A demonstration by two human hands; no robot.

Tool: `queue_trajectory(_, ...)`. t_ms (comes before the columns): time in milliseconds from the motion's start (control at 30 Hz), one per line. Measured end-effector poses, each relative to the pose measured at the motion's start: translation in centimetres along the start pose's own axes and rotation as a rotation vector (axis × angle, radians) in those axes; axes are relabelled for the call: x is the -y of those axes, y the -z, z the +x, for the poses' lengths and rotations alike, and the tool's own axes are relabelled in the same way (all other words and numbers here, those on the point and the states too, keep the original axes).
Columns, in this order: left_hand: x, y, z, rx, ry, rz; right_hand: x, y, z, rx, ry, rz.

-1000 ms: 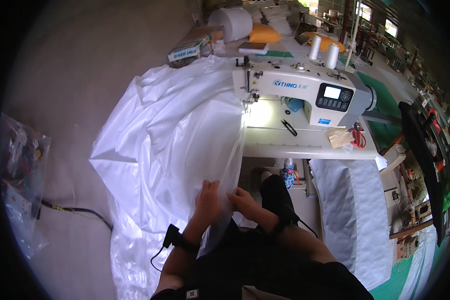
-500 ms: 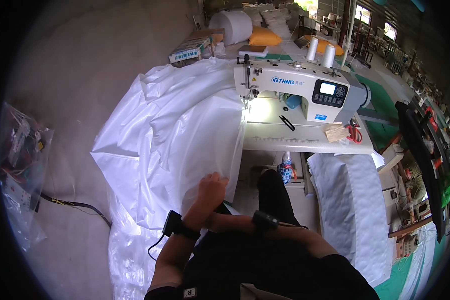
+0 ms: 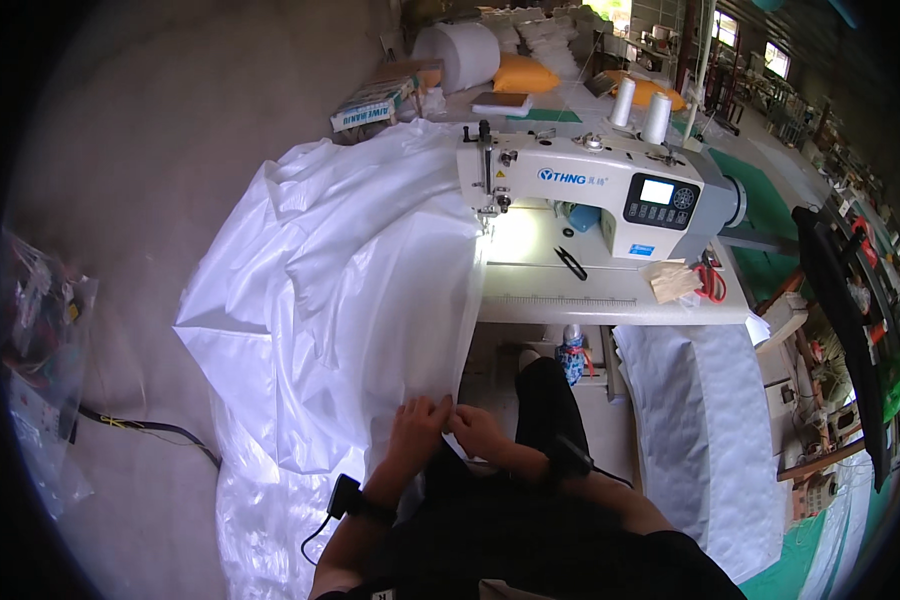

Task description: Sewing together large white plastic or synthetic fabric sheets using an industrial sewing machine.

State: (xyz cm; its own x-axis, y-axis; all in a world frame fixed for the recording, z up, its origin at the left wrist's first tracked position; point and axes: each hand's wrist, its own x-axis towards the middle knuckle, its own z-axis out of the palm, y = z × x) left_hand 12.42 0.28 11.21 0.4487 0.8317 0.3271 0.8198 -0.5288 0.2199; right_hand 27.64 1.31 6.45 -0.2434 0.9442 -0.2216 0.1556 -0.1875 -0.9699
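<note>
A big white plastic sheet [image 3: 370,290] drapes over the left end of the sewing machine's table and hangs toward my lap. Its upper right part lies under the machine's needle area [image 3: 485,222], where a lamp glows. At the sheet's lower right edge, my left hand [image 3: 418,430] has its fingers closed on the material. Close against it, my right hand [image 3: 478,432] is closed in a pinch at the same edge. Just what its fingertips hold is hidden.
Black thread snips [image 3: 571,263], red-handled scissors [image 3: 710,284] and a tan scrap [image 3: 673,281] lie on the machine table [image 3: 570,300]. Further white sheeting [image 3: 710,430] hangs at the right. A black cable [image 3: 150,410] crosses the floor at left.
My right hand has come out from beneath the left forearm to the right side of my left hand. The left hand sits slightly lower, and the view has shifted a little.
</note>
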Motion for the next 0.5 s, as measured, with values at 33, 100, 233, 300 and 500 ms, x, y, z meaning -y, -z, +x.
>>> queue_trajectory(33, -0.4, 0.6, 0.0, -0.001, -0.004, 0.000, 0.8, 0.0, -0.5, 0.002, 0.073, -0.085)
queue_trajectory(100, -1.5, 1.8, 0.3, -0.104, -0.033, -0.096, 3.3, 0.7, -1.3, -0.010, 0.100, -0.094)
queue_trajectory(233, -0.1, 0.3, 0.1, -0.138, 0.007, -0.140, 7.0, 2.5, -0.9, 0.234, -0.078, -0.184)
queue_trajectory(300, 0.7, -0.4, 0.1, -0.167, 0.035, -0.194, 8.7, 4.3, 0.1, 0.331, -0.178, -0.284)
queue_trajectory(500, -1.0, 4.3, 2.3, -0.266, -0.210, -0.155, 9.1, 13.7, 12.2, -0.265, 0.018, -0.382)
